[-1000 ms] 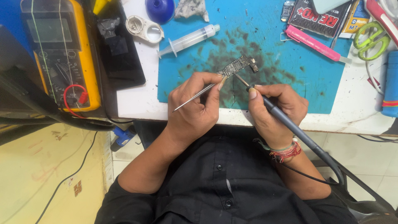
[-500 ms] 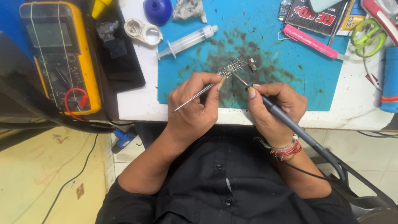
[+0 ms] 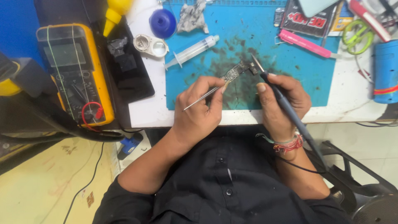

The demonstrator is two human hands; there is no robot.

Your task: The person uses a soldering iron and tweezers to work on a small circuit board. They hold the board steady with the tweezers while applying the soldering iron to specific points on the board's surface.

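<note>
A small circuit board (image 3: 237, 71) lay on the blue mat (image 3: 298, 74) just above the frame's centre, over a patch of dark stains. The left hand (image 3: 199, 114) was closed on tweezers (image 3: 203, 96), whose tips pinned the board's near end. The right hand (image 3: 282, 101) gripped a soldering iron (image 3: 286, 105) like a pen, its tip touching the board's far end. The step in hand looked like soldering or reworking a joint at that end; the next move would call for a steady tip and a firm hold on the board so it did not slide. A syringe (image 3: 191, 51) lay up-left of the board, a pink pen (image 3: 304, 43) up-right. On the desk (image 3: 143, 110) at far left sat a yellow multimeter (image 3: 74, 72).
</note>
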